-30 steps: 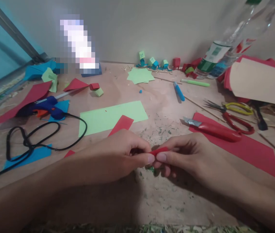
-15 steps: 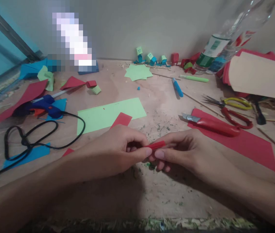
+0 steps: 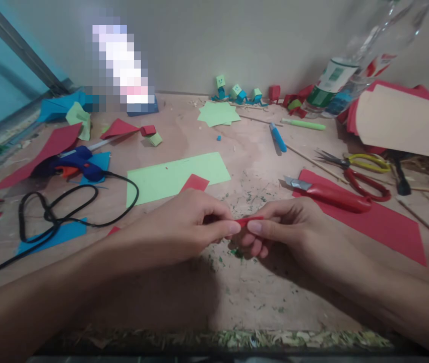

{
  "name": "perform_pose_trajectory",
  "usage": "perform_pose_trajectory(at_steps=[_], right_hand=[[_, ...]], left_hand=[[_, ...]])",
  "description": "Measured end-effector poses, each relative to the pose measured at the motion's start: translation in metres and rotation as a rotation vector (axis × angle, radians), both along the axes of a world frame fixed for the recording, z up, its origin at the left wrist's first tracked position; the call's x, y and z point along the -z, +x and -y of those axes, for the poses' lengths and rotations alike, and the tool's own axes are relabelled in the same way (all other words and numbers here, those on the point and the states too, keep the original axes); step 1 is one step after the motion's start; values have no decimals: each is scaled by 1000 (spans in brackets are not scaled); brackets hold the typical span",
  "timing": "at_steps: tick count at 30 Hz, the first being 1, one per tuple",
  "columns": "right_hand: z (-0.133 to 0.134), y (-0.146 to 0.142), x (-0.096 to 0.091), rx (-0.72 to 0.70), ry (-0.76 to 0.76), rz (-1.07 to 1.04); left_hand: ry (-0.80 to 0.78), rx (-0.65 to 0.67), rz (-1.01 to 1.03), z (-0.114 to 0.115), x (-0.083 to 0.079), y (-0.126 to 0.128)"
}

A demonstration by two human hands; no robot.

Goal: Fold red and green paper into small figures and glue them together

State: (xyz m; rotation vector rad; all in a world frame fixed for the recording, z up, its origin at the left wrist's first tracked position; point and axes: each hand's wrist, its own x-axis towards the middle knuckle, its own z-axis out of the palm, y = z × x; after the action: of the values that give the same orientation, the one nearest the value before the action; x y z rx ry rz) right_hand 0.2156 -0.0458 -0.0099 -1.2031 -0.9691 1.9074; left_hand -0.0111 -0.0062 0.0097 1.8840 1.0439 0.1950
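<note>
Pinching small red paper strip (image 3: 249,220) (narrow, folded) between both hands.

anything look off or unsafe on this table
The left hand and right hand pinch a red strip; just beyond, a red utility knife lies on a red paper sheet with its blade out. Tiny green scraps litter the table there.

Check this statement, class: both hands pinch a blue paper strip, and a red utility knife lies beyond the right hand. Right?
The paper strip is red, not blue, as the head view shows. The left hand and right hand do pinch it, and the red utility knife lies beyond the right hand.
</note>
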Motion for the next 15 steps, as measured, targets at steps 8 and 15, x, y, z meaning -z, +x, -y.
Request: perform_pose_trajectory(at_steps=[8,15], right_hand=[[-5,5,-1,22,113,19],[-7,5,1,45,124,48]], left_hand=[[41,4,30,-3,-1,-4],[77,15,-19,3,0,3]])
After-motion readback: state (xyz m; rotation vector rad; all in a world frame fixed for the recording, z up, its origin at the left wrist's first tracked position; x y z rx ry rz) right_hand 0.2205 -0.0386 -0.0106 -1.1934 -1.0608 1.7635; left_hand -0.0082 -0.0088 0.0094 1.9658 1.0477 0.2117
